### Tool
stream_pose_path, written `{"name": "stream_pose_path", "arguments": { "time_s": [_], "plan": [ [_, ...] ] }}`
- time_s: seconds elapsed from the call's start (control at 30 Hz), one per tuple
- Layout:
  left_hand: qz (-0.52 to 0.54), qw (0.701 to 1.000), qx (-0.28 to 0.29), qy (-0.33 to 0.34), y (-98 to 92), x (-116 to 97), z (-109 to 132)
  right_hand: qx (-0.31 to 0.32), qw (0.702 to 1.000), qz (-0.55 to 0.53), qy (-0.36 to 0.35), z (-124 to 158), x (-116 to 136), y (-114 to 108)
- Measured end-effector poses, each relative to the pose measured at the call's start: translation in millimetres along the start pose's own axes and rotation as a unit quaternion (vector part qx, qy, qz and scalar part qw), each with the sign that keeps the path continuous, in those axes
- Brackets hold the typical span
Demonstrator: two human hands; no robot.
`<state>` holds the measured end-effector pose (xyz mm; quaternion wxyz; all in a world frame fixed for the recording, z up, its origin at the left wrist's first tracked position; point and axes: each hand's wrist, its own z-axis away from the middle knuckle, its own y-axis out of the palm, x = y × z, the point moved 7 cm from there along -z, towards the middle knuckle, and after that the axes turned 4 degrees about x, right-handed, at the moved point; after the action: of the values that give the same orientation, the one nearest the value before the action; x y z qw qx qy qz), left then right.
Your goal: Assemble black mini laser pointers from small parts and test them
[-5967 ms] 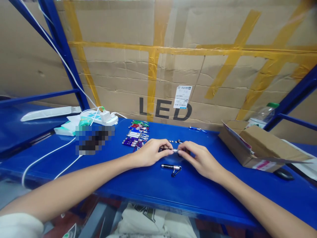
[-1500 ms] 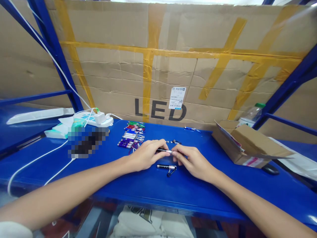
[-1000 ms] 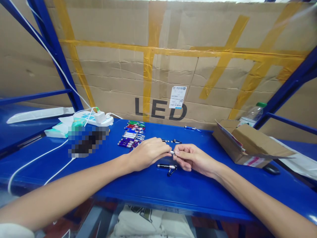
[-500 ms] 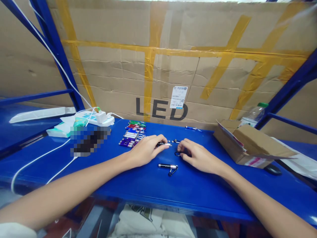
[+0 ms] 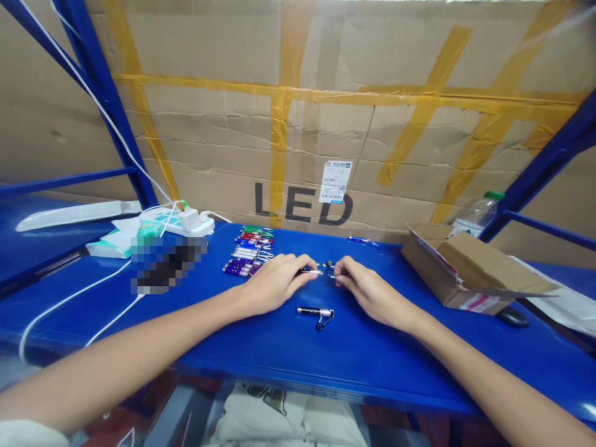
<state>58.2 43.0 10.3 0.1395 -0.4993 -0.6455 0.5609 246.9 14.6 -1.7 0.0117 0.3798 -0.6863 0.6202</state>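
Observation:
My left hand (image 5: 274,282) rests on the blue shelf (image 5: 298,354), fingers closed round a small black pen-like flashlight (image 5: 311,271) whose silver tip points right. Close beside that tip, my right hand (image 5: 365,288) pinches a tiny silver and black part (image 5: 330,269). A second black mini flashlight (image 5: 315,312) with a clip lies on the shelf just in front of both hands. A row of several coloured mini flashlights (image 5: 249,251) lies behind my left hand.
An open cardboard box (image 5: 470,270) sits at the right, with a plastic bottle (image 5: 475,214) behind it. A white power strip (image 5: 184,222) with cables sits at the back left. One blue flashlight (image 5: 361,240) lies by the big cardboard wall (image 5: 298,124).
Earlier both hands held the flashlight together. The right hand pulled away, dropped to the shelf, and now pinches a small part near the flashlight tip. The left hand shifted slightly back.

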Motion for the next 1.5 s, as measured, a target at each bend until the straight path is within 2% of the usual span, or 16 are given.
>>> {"name": "stream_pose_path", "arguments": {
  "time_s": [0.2,0.43,0.6,0.83,0.9,1.07,1.2,1.5],
  "plan": [
    [0.008,1.0,0.012,0.01,0.5,-4,1,-0.025,0.997,-0.071,0.012,-4,-6,0],
    [0.046,0.998,0.033,0.039,3.3,-9,2,0.033,0.988,-0.152,-0.012,-2,10,9],
    [0.078,0.995,0.022,0.064,3.2,-12,4,0.064,0.987,-0.135,-0.054,-2,16,12],
    [0.118,0.989,0.005,0.085,-1.2,-19,2,0.051,0.994,-0.061,-0.07,-2,16,13],
    [0.124,0.989,0.007,0.085,-1.2,-19,1,0.058,0.993,-0.072,-0.075,-2,19,13],
    [0.136,0.987,0.0,0.084,-3.5,-19,3,0.074,0.982,-0.17,-0.027,-5,10,15],
    [0.129,0.989,-0.003,0.076,-3.7,-18,4,0.05,0.969,-0.241,0.029,-6,-3,14],
    [0.115,0.991,0.012,0.063,-1.1,-19,3,0.042,0.988,-0.148,0.013,-3,6,10]
  ]
}}
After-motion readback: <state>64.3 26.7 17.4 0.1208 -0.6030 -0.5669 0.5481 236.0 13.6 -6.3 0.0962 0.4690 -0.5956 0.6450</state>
